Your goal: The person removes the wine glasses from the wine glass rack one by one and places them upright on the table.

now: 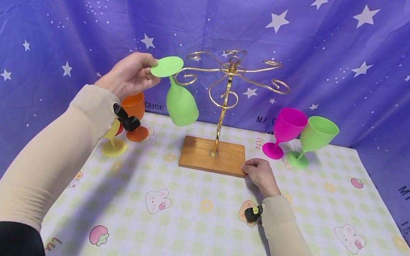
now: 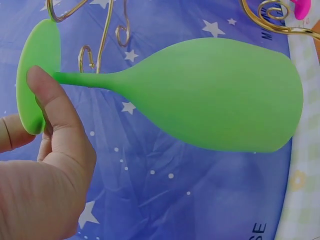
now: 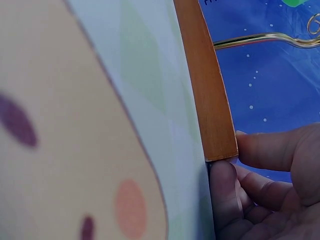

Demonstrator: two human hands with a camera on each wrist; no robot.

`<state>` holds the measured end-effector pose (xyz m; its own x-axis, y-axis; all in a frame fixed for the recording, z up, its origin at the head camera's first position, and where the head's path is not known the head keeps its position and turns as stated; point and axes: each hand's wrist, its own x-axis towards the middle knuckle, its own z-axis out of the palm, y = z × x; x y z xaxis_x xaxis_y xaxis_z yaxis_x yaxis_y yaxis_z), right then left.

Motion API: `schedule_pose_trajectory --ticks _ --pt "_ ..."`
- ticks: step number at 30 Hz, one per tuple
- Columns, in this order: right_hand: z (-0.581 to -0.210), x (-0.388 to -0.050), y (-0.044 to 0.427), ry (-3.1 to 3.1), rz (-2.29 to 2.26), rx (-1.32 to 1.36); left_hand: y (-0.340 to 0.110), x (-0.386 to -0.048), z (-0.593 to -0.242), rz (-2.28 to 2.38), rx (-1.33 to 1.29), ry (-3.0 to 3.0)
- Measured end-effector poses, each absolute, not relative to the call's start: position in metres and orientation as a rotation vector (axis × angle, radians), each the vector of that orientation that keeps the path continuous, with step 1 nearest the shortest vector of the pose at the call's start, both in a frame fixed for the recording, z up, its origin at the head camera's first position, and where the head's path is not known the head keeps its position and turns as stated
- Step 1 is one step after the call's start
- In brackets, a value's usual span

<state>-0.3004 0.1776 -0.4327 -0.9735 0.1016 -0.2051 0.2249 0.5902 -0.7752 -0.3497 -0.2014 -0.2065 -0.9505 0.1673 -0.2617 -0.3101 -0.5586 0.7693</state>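
Upside down and tilted, a light green plastic goblet (image 1: 182, 104) hangs from my left hand (image 1: 131, 75), which pinches the edge of its round foot. In the left wrist view, the thumb lies on the goblet's (image 2: 215, 95) foot beside the stem. The foot is close to the left curled hook of a gold wire glass rack (image 1: 220, 121); whether they touch I cannot tell. My right hand (image 1: 262, 178) grips the right front corner of the rack's wooden base (image 1: 201, 154). In the right wrist view, thumb and fingers pinch the base (image 3: 212, 110) at its corner.
Left of the rack stand an orange goblet (image 1: 138, 133) and a yellow goblet (image 1: 114, 148), partly hidden by my left arm, with a bit of red between them. On the right stand a magenta goblet (image 1: 289, 125) and another green goblet (image 1: 319, 132). A starry curtain (image 1: 221, 15) hangs behind.
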Motion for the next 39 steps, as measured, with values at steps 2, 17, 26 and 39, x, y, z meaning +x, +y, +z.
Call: schedule_pose_trajectory --ticks 2,17,26,39 --pt "-0.433 -0.3 0.177 2.677 -1.344 0.291 -0.203 -0.349 -0.209 2.543 -0.226 1.291" --pt "-0.434 -0.302 0.177 2.667 -1.322 0.272 -0.209 -0.338 -0.24 2.464 -0.218 1.344" --pt "-0.434 -0.302 0.178 2.668 -1.326 0.27 -0.202 -0.323 -0.264 2.412 -0.15 1.409" --pt "-0.433 -0.298 0.18 2.632 -1.392 0.259 -0.188 -0.306 -0.289 2.314 -0.081 1.477"
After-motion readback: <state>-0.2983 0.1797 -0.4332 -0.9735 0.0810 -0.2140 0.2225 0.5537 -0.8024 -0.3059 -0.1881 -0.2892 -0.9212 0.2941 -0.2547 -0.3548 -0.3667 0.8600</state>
